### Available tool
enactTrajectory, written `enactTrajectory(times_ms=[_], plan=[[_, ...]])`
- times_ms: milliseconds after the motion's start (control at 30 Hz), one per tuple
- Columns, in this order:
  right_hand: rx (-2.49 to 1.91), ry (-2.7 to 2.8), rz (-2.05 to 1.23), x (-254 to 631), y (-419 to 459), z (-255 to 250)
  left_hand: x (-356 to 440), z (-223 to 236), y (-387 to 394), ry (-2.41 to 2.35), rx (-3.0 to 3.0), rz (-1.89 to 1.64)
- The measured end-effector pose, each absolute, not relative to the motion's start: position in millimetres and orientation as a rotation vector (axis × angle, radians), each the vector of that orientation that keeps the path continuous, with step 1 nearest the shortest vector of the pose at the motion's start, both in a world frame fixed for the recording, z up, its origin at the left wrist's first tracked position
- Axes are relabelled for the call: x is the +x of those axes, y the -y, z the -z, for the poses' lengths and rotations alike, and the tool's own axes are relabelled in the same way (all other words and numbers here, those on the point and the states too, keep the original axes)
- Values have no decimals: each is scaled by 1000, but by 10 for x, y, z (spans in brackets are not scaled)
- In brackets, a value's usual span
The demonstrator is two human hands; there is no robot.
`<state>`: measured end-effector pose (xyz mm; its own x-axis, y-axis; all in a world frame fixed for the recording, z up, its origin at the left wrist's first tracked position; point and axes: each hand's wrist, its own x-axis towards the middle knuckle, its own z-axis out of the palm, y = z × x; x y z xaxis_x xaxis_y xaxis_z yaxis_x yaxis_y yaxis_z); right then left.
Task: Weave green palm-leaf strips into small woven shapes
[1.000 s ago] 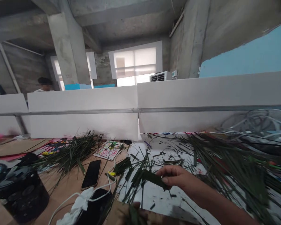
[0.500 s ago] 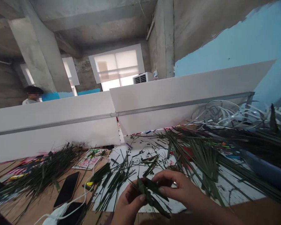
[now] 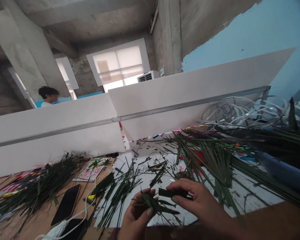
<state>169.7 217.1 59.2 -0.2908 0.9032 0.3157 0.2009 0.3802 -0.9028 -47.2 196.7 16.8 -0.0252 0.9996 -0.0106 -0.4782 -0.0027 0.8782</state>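
Note:
My left hand is closed round a bundle of folded green leaf strips, thumb pressed on top, with several narrow ends fanning out to the right. Just to the right, my right hand pinches a separate short, wide leaf strip between thumb and fingers. Its blunt end points left, toward the bundle. Below both hands lies a white sheet strewn with leaf scraps. Cut leaf strips lie loose to the left of my left hand.
Long leaves are heaped at right beside a blue basin. Another leaf pile, a phone and a white power strip with a cable are at left. White panels stand behind; a person is beyond them.
My hands have drawn apart, and the strip in my right hand now stands clear of the bundle in my left. The view has shifted a little, and the person beyond the panels appears farther right.

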Motion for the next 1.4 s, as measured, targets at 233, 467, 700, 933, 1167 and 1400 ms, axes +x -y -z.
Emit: enactTrajectory(times_ms=[233,467,700,933,1167,1400], plan=[[-997,1845,-916,1632,-2020,-605,-582,-146,-1945,-952,948,-1375],[-997,1991,-744,1606,-1966,-535,-468,-157,-1891,-945,911,-1440],[-878,2062,-512,1620,-1945,-456,-413,-159,-1869,-854,909,-1443],[-814,2052,-309,1635,-1932,-455,-395,-188,-1836,-868,943,-1439],[-820,2105,-320,1613,-1920,-468,-367,-216,-1796,-854,945,-1425],[-836,2124,-294,1597,-1912,-459,-343,-237,-1790,-880,962,-1422]])
